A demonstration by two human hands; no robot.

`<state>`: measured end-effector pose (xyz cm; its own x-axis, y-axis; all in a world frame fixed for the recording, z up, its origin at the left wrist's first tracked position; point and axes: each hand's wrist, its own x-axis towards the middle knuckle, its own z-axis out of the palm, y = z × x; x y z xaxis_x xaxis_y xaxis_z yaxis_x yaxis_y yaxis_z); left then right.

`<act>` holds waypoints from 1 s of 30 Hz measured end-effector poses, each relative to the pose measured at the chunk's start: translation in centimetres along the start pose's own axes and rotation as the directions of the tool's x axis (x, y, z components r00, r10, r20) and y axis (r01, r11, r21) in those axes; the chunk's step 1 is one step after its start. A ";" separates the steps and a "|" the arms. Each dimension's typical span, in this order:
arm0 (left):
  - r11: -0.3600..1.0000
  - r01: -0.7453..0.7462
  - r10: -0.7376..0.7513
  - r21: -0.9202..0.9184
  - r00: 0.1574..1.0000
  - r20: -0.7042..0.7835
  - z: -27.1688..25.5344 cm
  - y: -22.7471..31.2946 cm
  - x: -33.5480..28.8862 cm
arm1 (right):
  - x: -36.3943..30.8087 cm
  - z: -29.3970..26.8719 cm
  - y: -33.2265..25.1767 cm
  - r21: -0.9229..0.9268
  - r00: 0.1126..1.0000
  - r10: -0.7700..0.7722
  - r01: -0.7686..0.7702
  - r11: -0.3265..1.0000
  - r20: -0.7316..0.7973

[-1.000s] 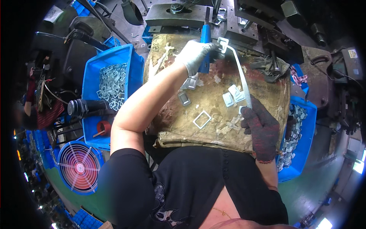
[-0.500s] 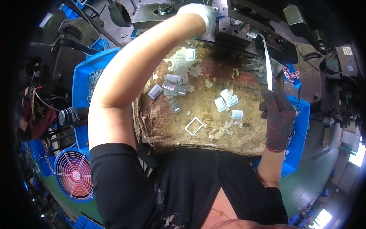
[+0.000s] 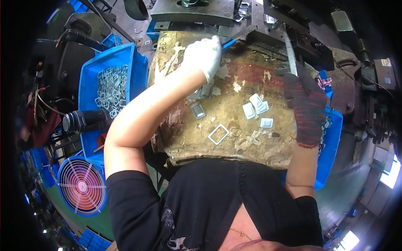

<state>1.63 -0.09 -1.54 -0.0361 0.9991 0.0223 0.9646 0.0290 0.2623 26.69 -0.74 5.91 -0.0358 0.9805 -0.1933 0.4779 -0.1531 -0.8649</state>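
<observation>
My left hand point(image 3: 204, 56), in a white glove, is closed round the blue part of a slim tool point(image 3: 239, 36). The tool's dark metal end points toward the press die point(image 3: 264, 35); its exact kind is unclear. On the right, my right hand point(image 3: 307, 102), in a dark glove with red streaks, is closed on long silver tweezers point(image 3: 289, 50). Their far tip reaches the die block's edge, and I cannot tell if it grips anything. Between my hands lies a worn cardboard sheet point(image 3: 259, 152). Small metal tray-shaped pieces point(image 3: 248, 111) and a rectangular metal frame point(image 3: 218, 134) rest on it. My left forearm hides several pieces.
A blue bin point(image 3: 88, 83) full of small metal frames point(image 3: 112, 90) stands at left, and another blue bin point(image 3: 335, 138) at right. Heavy press blocks point(image 3: 192, 12) bound the far side. A round fan point(image 3: 82, 186) sits at lower left beside a black cylinder point(image 3: 75, 122).
My left hand has come back from the press to above the cardboard, still with the blue tool. My right hand has moved slightly farther forward; the piece formerly at the tweezers' tip no longer shows there.
</observation>
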 end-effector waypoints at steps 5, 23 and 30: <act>0.999 -0.012 0.015 0.051 0.998 -0.061 0.6 0.4 -0.6 | -0.9 -0.9 -0.2 -0.123 0.980 -0.108 0.088 0.989 -0.167; 0.434 0.165 -0.404 -0.886 0.914 -0.028 -1.6 -1.4 -3.4 | -10.2 2.6 0.9 0.143 0.963 0.148 -0.183 0.973 0.225; 0.453 0.082 -0.412 -0.888 0.902 -0.127 -0.9 -0.8 -4.0 | -10.3 2.9 1.3 0.141 0.963 0.124 -0.161 0.977 0.241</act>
<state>0.75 -4.17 -0.95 -0.4627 0.8858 0.0343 0.2022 0.0678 0.9770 25.15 -11.36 5.40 -0.1870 0.8951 -0.4048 0.3491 -0.3247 -0.8791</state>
